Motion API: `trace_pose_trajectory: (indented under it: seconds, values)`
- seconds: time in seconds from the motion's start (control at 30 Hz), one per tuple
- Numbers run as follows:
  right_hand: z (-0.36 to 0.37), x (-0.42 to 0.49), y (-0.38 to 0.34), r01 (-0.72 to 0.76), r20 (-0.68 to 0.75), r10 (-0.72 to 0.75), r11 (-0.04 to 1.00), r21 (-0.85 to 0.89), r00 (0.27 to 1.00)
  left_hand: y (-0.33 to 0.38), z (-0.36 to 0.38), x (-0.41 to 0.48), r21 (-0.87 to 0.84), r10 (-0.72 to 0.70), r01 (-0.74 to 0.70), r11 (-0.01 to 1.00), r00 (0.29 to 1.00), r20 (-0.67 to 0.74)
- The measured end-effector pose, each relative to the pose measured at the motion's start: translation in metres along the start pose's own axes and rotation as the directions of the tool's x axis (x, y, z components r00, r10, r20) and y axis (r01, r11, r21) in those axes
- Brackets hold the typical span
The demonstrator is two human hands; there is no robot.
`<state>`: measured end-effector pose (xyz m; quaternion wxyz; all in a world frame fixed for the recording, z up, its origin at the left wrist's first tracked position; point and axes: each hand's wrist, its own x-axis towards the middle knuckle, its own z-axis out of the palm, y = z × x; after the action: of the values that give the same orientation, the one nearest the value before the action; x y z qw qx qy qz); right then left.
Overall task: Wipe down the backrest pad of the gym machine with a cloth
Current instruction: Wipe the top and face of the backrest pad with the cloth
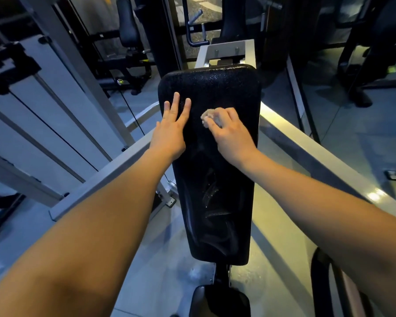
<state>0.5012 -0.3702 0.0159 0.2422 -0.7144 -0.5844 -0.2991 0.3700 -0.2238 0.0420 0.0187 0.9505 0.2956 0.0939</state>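
Observation:
The long black backrest pad [213, 179] runs up the middle of the view, with wet streaks on its lower half. My left hand [172, 126] lies flat on the pad's upper left edge, fingers straight. My right hand [229, 131] grips a small bunched pale cloth [209, 117] and presses it on the upper middle of the pad. The cloth sticks out past my fingertips; the rest of it is hidden under the hand.
Grey frame bars [318, 156] flank the pad on both sides. A weight stack with cables [55, 133] stands at the left. A black seat pad [217, 300] sits below the backrest. Other dark machines [128, 26] stand behind.

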Motion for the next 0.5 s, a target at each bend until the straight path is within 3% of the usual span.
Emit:
trace_pose_trajectory:
  seconds: [0.1, 0.17, 0.23, 0.3, 0.4, 0.5]
  values:
    - [0.029, -0.047, -0.017, 0.112, 0.158, -0.121, 0.992, 0.061, 0.980, 0.000, 0.001, -0.001, 0.024, 0.005, -0.005, 1.000, 1.000, -0.015]
    - [0.041, -0.076, -0.021, 0.210, 0.315, -0.239, 0.970, 0.124, 0.919, -0.001, 0.000, -0.001, 0.031, 0.006, -0.006, 1.000, 1.000, 0.000]
    - [0.041, -0.079, -0.017, 0.265, 0.373, -0.295, 0.955, 0.132, 0.880, -0.003, -0.001, -0.002, 0.039, 0.002, -0.001, 0.999, 1.000, -0.012]
    - [0.028, -0.055, -0.012, 0.288, 0.302, -0.302, 0.953, 0.092, 0.904, -0.004, 0.000, -0.002, 0.037, 0.004, -0.003, 0.999, 1.000, -0.021]
    - [0.003, -0.002, 0.003, 0.159, 0.072, -0.159, 0.987, 0.007, 0.985, -0.004, 0.003, -0.002, 0.033, 0.005, -0.004, 0.999, 0.999, -0.035]
    - [0.002, 0.011, -0.001, 0.038, 0.015, -0.038, 0.999, -0.034, 0.999, -0.005, 0.004, -0.002, 0.029, 0.010, -0.009, 1.000, 0.999, -0.041]
